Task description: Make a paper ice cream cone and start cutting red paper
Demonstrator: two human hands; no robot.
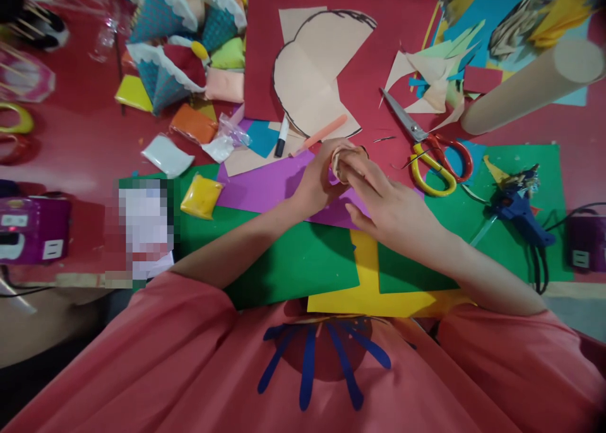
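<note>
We look down on a red table (89,136) that spreads beyond the left hand (315,183) and the right hand (388,199) and well out to either side, filling most of the background. Its pale near edge (80,280) shows far to the left of the left hand and again well to the right of the right hand. Past that edge, nearer us than the right hand, we see a grey surface (587,314), though we cannot tell whether it is floor. Soft, rather dull light leaves blurred shadows nearer us than the left hand.
</note>
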